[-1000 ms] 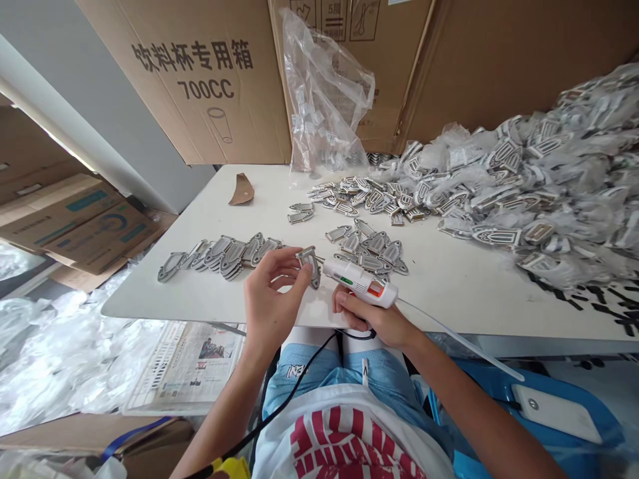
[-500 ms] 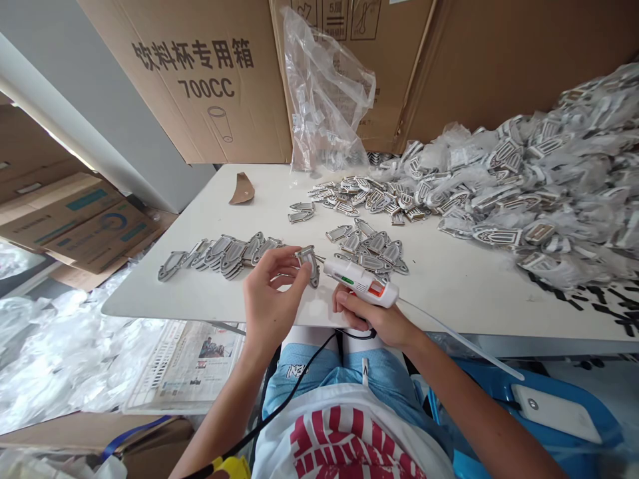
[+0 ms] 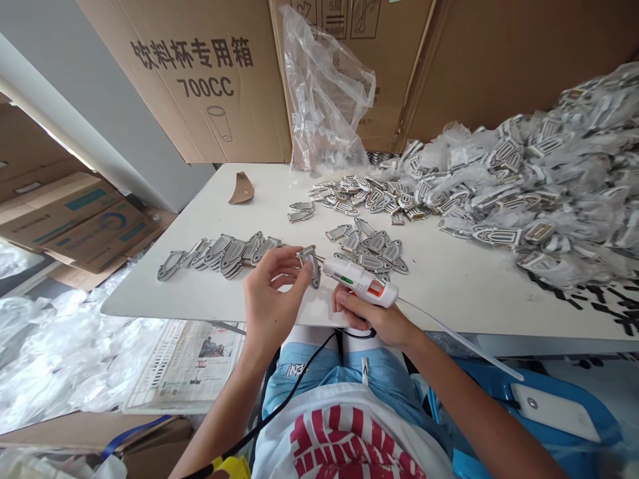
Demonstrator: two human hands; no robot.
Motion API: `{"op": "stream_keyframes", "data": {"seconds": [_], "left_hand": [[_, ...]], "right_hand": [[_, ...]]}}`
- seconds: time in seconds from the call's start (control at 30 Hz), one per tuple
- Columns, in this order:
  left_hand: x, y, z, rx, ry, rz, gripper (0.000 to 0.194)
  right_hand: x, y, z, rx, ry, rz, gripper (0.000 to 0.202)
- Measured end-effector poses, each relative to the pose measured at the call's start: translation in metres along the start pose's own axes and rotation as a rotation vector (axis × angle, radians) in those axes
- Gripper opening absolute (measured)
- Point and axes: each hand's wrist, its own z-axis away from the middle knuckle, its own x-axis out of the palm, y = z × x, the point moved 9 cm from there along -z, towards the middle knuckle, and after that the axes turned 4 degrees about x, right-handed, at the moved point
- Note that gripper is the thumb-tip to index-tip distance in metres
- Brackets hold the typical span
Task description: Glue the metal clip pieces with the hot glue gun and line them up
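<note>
Head view: pinches a silver-grey frame piece (image 3: pixel 314 273) between the thumb and fingertips of the left hand (image 3: pixel 273 296), raised over the near edge of the white table (image 3: pixel 424 286). Wraps the right hand (image 3: pixel 360 311), fingers curled, around the grip of a white glue gun (image 3: pixel 355 278) with a red-orange part and a green mark, just right of the left hand. Points the nozzle leftward at the held piece, too close and small to tell whether touching. Trails a translucent glue stick (image 3: pixel 464 340) from the gun's back, down to the right past the right hand. Shows, left of the left hand, a row of overlapping grey pieces (image 3: pixel 232 254), partly stacked; beyond the glue gun and right hand, a loose cluster of similar pieces (image 3: pixel 377 247). Shows, farther beyond both hands, another pile of pieces (image 3: pixel 357 193) near a clear plastic bag (image 3: pixel 327 100) against cardboard boxes (image 3: pixel 210 133); ahead and left of the left hand, a brown cardboard scrap (image 3: pixel 242 189). Spreads, well right of the right hand, a large heap of plastic-wrapped pieces (image 3: pixel 549 169), with black strips (image 3: pixel 594 301) at its near side. Runs a black cord (image 3: pixel 294 398) below and between the hands, across blue shorts (image 3: pixel 319 372).
</note>
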Motion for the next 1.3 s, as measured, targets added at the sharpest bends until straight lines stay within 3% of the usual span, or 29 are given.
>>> {"op": "stream_keyframes", "data": {"seconds": [1.3], "left_hand": [[-0.0001,-0.0087,-0.0005,-0.040,-0.003,0.053,0.031]], "right_hand": [[-0.0019,0.0040,0.0005,0.020,0.016,-0.021,0.034]]}}
